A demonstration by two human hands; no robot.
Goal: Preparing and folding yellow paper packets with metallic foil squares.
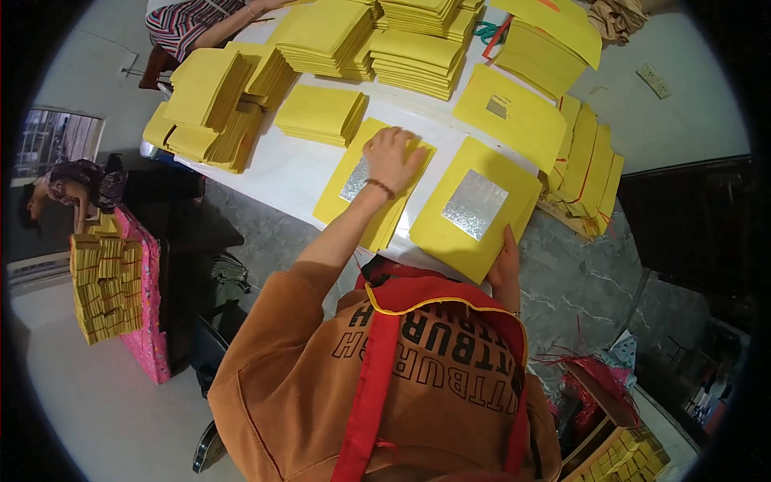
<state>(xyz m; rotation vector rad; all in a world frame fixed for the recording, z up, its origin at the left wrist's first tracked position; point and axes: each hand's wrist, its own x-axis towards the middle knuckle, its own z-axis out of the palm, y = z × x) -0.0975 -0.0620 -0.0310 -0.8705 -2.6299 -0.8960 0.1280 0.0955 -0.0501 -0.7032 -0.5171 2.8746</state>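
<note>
My left hand (393,161) rests on top of a stack of yellow sheets (337,197), its fingers spread and slightly bent. Under its wrist, a silver foil-like square (354,181) on the top sheet is partly hidden. To the right lies a second yellow stack (434,229), with a larger crinkled silver square (475,204) on it. At that stack's near right edge is my right hand (505,263). Its thumb lies along the edge, closed on the sheets, with the other fingers hidden beneath.
Tall yellow stacks (325,36) crowd the far side of the white-covered table (273,173). Bundles tied with red string (582,173) stand at the right. A person's arm (225,28) reaches in at the far left. Another person (80,185) is beside a pink-covered table (143,297) piled with yellow bundles.
</note>
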